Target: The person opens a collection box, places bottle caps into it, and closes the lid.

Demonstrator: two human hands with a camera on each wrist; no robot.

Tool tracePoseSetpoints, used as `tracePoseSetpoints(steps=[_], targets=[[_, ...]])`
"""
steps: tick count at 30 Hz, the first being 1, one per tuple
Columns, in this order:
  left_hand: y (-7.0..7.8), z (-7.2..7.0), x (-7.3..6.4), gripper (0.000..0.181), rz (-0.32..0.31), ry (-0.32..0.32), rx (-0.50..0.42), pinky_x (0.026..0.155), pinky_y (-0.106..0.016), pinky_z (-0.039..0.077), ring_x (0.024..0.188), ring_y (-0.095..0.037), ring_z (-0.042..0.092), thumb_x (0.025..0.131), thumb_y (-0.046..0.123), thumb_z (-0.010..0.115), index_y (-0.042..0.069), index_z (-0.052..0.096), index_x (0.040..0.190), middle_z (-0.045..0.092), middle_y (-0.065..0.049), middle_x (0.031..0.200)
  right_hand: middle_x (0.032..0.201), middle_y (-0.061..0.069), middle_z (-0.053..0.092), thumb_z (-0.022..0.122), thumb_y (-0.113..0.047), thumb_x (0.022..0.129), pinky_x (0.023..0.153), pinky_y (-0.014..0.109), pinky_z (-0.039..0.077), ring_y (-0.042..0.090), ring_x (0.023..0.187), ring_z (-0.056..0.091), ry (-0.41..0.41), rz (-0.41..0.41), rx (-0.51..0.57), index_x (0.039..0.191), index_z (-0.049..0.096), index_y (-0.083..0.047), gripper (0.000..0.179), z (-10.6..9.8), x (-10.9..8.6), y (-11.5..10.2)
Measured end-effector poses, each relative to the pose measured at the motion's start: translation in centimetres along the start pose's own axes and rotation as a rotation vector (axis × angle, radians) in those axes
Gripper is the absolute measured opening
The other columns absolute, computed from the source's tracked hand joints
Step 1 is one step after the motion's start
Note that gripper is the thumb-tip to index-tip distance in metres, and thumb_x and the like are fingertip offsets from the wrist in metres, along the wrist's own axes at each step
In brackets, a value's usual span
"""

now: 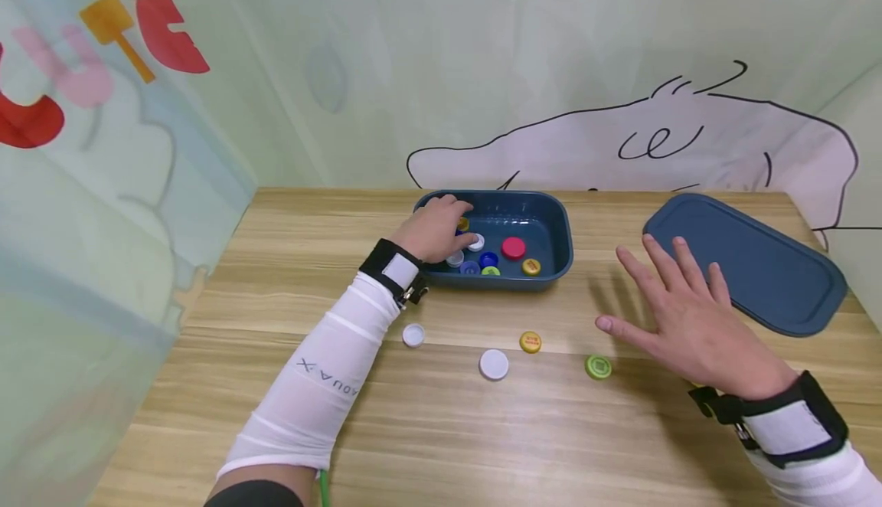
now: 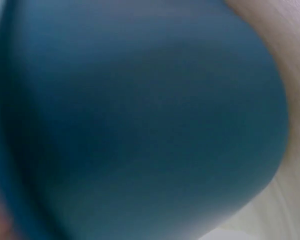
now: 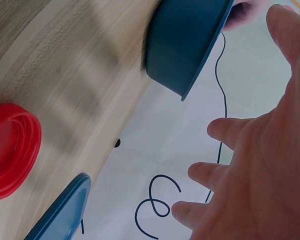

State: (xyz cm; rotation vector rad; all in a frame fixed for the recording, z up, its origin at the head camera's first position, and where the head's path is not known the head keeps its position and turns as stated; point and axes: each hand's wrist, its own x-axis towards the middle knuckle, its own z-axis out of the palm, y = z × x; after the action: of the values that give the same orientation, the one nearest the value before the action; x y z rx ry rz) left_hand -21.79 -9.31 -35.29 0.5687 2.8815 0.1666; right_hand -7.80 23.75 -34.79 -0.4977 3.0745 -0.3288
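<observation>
My left hand (image 1: pixel 436 229) reaches over the left end of a dark blue tub (image 1: pixel 510 283), thumb and index finger apart, with bottle caps showing between and beneath them. A white cap (image 1: pixel 476 243) lies by the thumb tip; whether they touch I cannot tell. In the left wrist view the tub's outer wall (image 2: pixel 155 125) fills most of the picture. My right hand (image 1: pixel 703 323) hovers over the table with fingers spread, holding nothing. Near it is a green cap (image 1: pixel 598 367). A red cap (image 3: pixel 15 150) shows in the right wrist view; the head view hides it.
Inside the tub lie several caps, among them a red cap (image 1: pixel 513 247) and a yellow cap (image 1: pixel 530 266). On the wooden table are two white caps, a larger one (image 1: pixel 494 364) and a smaller one (image 1: pixel 413 335), plus a yellow cap (image 1: pixel 530 341). A blue lid (image 1: pixel 772 277) lies at right.
</observation>
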Motion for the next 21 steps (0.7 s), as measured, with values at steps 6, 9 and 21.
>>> tracePoseSetpoints(steps=[6,9,21], targets=[[-0.2,-1.5,-1.9,0.089,0.032,0.071,-0.021,0.113,-0.047,0.028,0.14,-0.027,0.029,0.077,0.076,0.047,0.023,0.03,0.147,0.03,-0.006,0.152,0.159,0.005,-0.007,0.052,-0.07,0.08,0.104,0.066,-0.019,0.028,0.142,-0.023,-0.006,-0.003,0.002,0.151,0.009,-0.029,0.092,0.0,0.1,-0.1],[-0.8,-2.2,-3.4,0.105,0.037,0.141,0.0,0.116,-0.053,0.014,0.146,-0.029,0.008,0.068,0.088,0.04,0.029,0.016,0.15,0.01,-0.003,0.159,0.159,0.005,-0.008,0.051,-0.07,0.08,0.103,0.066,-0.019,0.029,0.142,-0.023,-0.013,0.001,0.004,0.151,0.009,-0.029,0.093,0.0,0.0,0.0],[-5.1,-2.5,-10.8,0.119,-0.131,0.248,0.033,0.105,-0.071,-0.007,0.139,-0.028,-0.029,0.055,0.097,0.036,0.036,-0.004,0.149,-0.018,0.005,0.157,0.159,0.006,-0.008,0.052,-0.071,0.079,0.103,0.065,-0.021,0.03,0.142,-0.023,-0.018,0.018,0.0,0.152,0.008,-0.029,0.095,0.0,-0.1,0.5]])
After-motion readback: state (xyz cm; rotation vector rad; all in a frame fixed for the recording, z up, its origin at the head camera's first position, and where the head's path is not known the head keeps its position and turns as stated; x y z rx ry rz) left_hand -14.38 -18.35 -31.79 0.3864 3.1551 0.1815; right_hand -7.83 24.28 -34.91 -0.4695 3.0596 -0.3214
